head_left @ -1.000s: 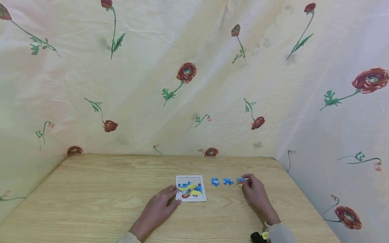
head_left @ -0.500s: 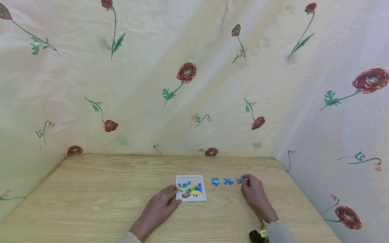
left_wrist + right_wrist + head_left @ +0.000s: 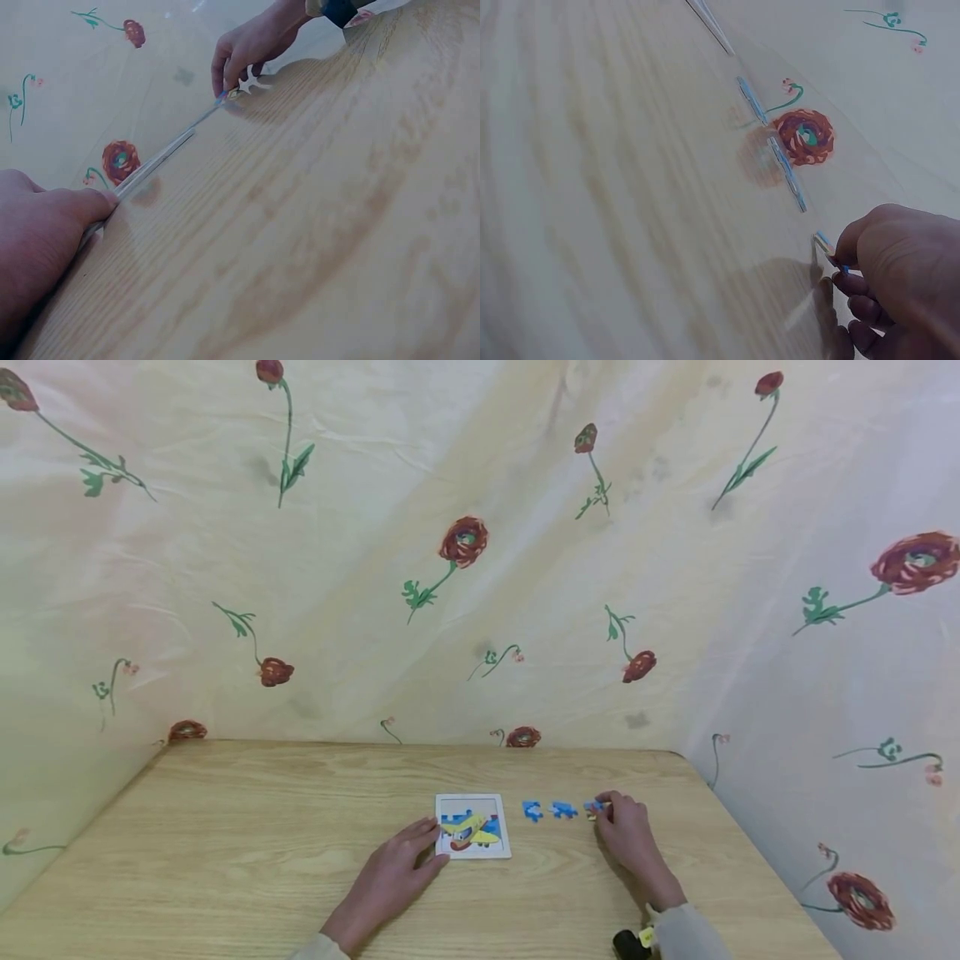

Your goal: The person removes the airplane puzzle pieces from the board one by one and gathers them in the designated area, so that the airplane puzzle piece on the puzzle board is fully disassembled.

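A white-framed puzzle tray [image 3: 506,839] shows a yellow airplane in its lower part; bare board shows along the top. My left hand [image 3: 393,864] rests at its left side, fingers at the left edge and thumb at the near corner. In the left wrist view, the thumb of the left hand [image 3: 45,225] touches the tray's edge. To the right, my right hand [image 3: 630,837] pinches a blue and yellow puzzle piece [image 3: 592,807] between thumb and fingertips. The right wrist view shows this puzzle piece [image 3: 823,242] low at the tabletop, partly hidden by the fingers.
Two blue puzzle pieces, one [image 3: 532,811] nearer the tray and another [image 3: 563,810], lie in a row between tray and right hand. A black object [image 3: 630,945] with a yellow part is by the right sleeve. Flowered cloth [image 3: 360,568] hangs behind the wooden table [image 3: 247,827].
The right fingers have shifted slightly over the puzzle piece, covering a little more of it. The left hand and tray stay in place; the head view has tilted very slightly.
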A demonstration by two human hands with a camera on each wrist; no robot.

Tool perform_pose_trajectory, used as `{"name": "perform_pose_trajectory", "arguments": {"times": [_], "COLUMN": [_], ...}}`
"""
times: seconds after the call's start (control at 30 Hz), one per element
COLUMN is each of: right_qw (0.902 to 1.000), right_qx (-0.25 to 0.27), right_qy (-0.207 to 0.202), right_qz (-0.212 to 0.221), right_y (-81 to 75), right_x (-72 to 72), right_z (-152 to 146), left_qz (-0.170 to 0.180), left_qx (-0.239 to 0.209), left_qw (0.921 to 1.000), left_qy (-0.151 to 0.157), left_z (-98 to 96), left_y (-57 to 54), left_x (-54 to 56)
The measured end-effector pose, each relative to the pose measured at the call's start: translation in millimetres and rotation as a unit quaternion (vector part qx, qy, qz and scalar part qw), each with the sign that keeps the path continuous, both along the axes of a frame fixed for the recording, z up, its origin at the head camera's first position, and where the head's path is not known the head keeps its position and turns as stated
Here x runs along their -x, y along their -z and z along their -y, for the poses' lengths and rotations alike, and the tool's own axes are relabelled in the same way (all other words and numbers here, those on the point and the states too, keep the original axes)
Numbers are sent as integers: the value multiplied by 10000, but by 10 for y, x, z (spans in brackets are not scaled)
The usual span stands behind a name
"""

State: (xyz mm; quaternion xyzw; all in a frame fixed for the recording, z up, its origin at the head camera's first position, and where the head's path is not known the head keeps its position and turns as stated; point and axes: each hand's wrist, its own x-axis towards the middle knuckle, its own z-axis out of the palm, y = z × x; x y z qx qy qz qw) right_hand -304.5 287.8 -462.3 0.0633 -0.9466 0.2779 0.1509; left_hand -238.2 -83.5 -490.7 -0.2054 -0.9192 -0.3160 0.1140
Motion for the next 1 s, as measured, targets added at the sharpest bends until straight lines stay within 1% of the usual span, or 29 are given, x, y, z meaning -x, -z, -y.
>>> {"name": "perform_pose_trajectory", "arguments": {"times": [0.2, 0.37, 0.53, 0.63, 0.83, 1.0], "right_qw": [9999, 9999, 9999, 9997, 9984, 9964], "right_qx": [-105, -66, 92, 241, 552, 752], "right_qy": [54, 121, 117, 47, -56, -232], "right_qz": [85, 68, 27, -15, -108, -302], "right_y": [-5, 10, 48, 53, 10, -39], "right_x": [-37, -29, -26, -36, -71, -105], "right_z": [14, 27, 10, -6, 1, 74], "left_qz": [56, 39, 40, 22, 21, 32], "left_qx": [-41, -24, -17, -15, -42, -64], "left_qw": [10000, 10000, 10000, 10000, 10000, 10000], "left_qy": [7, 14, 20, 17, 15, 16], "left_z": [-7, -9, -4, -1, 3, 6], "left_y": [-4, -11, -5, 3, 4, 4], "left_x": [8, 9, 3, 0, -4, -3]}}
